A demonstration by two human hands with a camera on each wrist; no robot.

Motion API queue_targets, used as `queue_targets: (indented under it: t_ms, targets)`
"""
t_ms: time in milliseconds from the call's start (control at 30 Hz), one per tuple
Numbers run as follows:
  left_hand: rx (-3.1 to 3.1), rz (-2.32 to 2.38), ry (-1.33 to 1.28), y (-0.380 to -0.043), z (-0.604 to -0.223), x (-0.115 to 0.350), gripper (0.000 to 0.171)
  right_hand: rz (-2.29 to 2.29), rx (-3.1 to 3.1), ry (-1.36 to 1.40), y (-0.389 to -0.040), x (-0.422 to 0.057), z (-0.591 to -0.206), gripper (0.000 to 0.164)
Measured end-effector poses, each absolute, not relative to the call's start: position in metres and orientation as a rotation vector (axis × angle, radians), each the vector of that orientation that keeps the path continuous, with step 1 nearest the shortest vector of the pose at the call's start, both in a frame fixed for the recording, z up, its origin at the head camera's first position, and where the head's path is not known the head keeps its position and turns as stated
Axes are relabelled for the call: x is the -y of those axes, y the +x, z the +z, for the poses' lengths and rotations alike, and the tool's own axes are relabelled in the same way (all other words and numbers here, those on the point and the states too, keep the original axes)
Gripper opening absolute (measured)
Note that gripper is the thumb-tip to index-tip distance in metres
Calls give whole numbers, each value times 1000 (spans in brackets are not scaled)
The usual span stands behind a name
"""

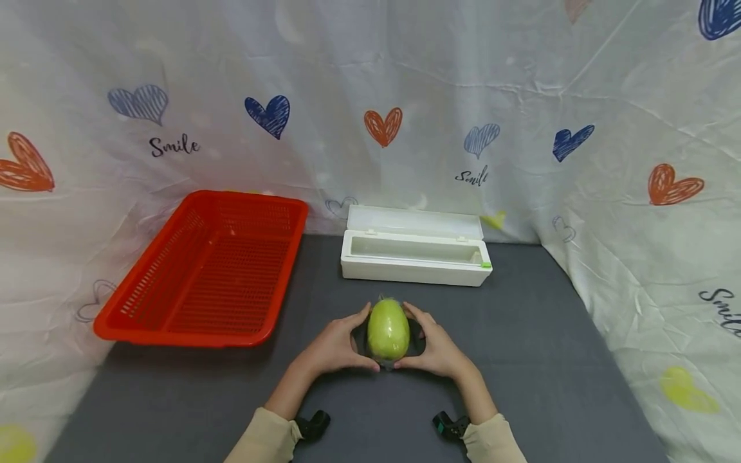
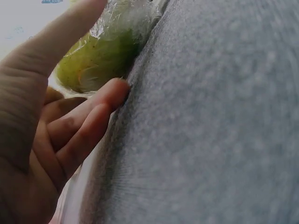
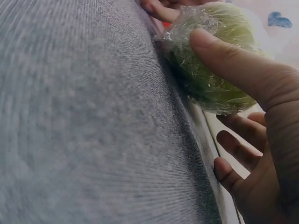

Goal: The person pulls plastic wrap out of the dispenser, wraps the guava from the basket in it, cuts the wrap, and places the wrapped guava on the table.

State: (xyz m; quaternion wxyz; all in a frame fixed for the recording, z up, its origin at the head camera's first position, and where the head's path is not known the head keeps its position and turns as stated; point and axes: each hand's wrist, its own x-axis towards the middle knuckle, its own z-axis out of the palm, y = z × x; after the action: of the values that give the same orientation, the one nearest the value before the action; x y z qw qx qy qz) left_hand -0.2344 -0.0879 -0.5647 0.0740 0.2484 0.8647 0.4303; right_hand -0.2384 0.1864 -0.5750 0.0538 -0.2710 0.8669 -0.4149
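Note:
A yellow-green oval fruit (image 1: 388, 330), wrapped in clear plastic film, stands at the middle of the grey table between both hands. My left hand (image 1: 338, 344) curves round its left side, fingers toward the far end and thumb toward the near end. My right hand (image 1: 438, 345) mirrors this on the right, and its thumb lies against the crinkled film (image 3: 189, 28) in the right wrist view. The left wrist view shows the wrapped fruit (image 2: 100, 60) partly behind the left thumb. What kind of fruit it is cannot be told.
A red plastic basket (image 1: 263, 334) with slotted walls stands at the left. Behind the fruit is a long white box (image 1: 413, 273) with its lid raised and a small green piece at its right end. A white curtain (image 1: 324, 64) printed with hearts hangs round the table.

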Motion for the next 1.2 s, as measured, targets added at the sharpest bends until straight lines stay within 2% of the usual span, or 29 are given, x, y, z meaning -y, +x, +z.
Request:
queue_targets:
  t_ms: [233,567,833,1200]
  targets:
    - [-2666,1261,751,-235,-562,83,107,-1283,-2669,-817,-235,-190,-575,110]
    - [-2742,1218,799,-242,-564,58,106,-1243,-2722,-781,-237,-211,-574,109]
    - [-2753,1181,852,-252,-562,11,107,-1328,-2647,-787,-242,-256,-563,106]
    - [-2780,1045,892,-263,-561,-62,106,-1353,-2613,-608,-242,-325,-558,105]
